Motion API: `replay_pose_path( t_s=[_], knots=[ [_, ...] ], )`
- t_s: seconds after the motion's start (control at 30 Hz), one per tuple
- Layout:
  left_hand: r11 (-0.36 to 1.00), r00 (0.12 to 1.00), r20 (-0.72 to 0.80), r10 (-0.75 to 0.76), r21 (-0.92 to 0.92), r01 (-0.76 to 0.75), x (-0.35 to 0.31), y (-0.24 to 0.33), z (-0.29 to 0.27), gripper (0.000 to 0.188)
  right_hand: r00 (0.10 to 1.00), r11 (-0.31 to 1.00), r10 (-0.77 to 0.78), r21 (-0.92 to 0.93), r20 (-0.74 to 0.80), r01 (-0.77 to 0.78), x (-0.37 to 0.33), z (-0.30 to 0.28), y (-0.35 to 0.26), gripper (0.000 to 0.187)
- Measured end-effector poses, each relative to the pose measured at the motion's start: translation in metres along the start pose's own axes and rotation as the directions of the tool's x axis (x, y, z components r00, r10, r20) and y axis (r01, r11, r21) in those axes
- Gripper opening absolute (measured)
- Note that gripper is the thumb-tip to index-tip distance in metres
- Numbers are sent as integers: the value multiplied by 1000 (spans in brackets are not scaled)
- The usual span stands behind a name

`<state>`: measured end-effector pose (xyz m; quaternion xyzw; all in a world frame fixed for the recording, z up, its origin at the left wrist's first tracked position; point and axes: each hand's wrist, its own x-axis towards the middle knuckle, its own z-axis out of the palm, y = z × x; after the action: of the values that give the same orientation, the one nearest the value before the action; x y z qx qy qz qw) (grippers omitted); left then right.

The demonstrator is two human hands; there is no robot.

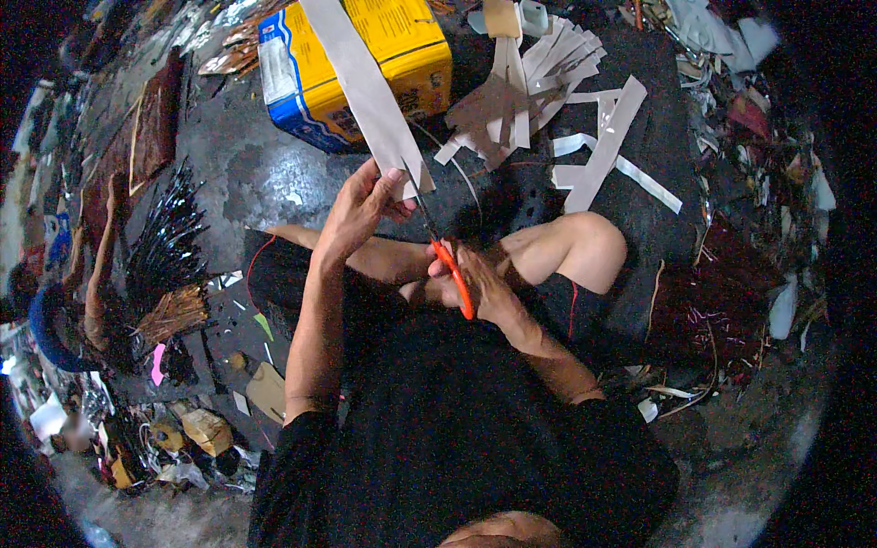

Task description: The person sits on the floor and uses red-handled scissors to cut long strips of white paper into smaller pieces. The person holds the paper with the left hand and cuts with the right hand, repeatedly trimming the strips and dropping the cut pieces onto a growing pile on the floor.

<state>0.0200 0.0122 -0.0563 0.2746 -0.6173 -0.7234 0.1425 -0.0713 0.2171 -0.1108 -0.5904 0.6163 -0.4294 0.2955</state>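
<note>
My left hand [358, 208] pinches the near end of a long pale strip [365, 87], which looks like paper or thin sheet material. The strip's far part lies across a yellow and blue box [397, 50]. Orange-handled scissors [454, 277] are in my right hand [484, 283], its fingers around the handles. Their blades reach into the strip's near end, beside my left fingers, where a slit splits off a narrow piece. Right of the box lies a fan of cut pale strips [539, 78]. More loose strips [610, 146] rest on the dark mat, beyond my right knee.
To the left, another person's arm [98, 265] is near a bundle of shiny black strips [164, 228]. Scraps [758, 119] are heaped along the right side. Stones [208, 431] and litter lie at lower left. A dark reddish sheet [713, 301] lies right of my crossed legs.
</note>
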Motion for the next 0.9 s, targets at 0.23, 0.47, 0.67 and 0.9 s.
replay_pose_path(
  t_s=[0.23,0.47,0.67,0.9],
  knots=[
    [1000,1000,-14,-16,11,16,-5,6,6,27,974,976,214,23,79,-216,5,-2,-1,40],
    [995,995,44,-87,-50,89,-11,-12,2,28,890,671,453,637,51,-378,28,-11,-48,26],
    [1000,1000,-15,-23,10,23,-14,-1,5,30,977,978,197,79,-78,-191,12,9,-10,27],
    [999,999,32,-9,35,7,-5,-14,1,27,903,690,426,627,50,-361,22,2,-16,21]
  ],
)
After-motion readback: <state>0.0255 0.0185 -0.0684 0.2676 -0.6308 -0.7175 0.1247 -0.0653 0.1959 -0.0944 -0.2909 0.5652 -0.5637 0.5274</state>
